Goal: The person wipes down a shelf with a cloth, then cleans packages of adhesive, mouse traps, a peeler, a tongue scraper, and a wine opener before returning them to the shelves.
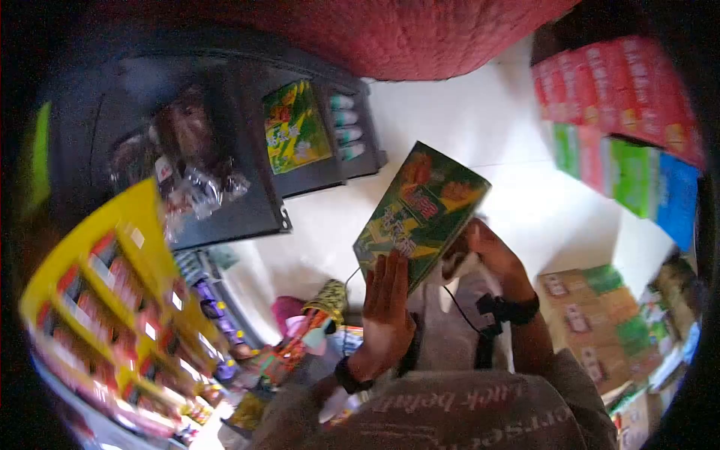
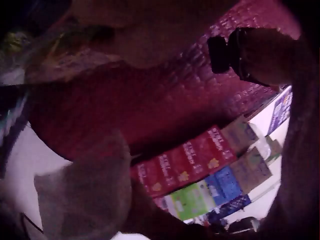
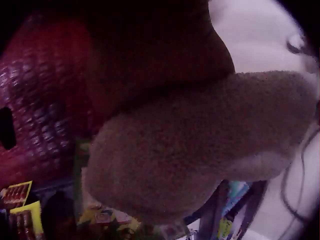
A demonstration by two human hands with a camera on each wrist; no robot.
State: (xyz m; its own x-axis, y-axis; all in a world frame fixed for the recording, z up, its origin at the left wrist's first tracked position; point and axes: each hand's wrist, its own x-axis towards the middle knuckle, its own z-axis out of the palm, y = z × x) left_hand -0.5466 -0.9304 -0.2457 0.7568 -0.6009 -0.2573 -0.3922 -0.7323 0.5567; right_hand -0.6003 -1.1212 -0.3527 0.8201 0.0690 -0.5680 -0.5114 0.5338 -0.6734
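A green and yellow printed box (image 1: 424, 206) is held tilted above the pale floor in the head view. Across the lower part of its face lie the straight fingers of my left hand (image 1: 386, 300); that thumb is hidden. My right hand (image 1: 491, 251) grips the box's lower right side, with its fingers bent beneath that edge. Both wrists wear dark bands. In the left wrist view, a dark blurred hand fills the top. The right wrist view is mostly covered by a dark sleeve (image 3: 200, 145).
A black compartmented container (image 1: 217, 225) at the left holds a similar green box (image 1: 296, 127). Beside it stands a yellow rack (image 1: 75, 262) of packets. Red boxes (image 1: 622, 90) and brown cartons (image 1: 592, 330) line the right. A red textured surface (image 1: 420, 34) spans the top.
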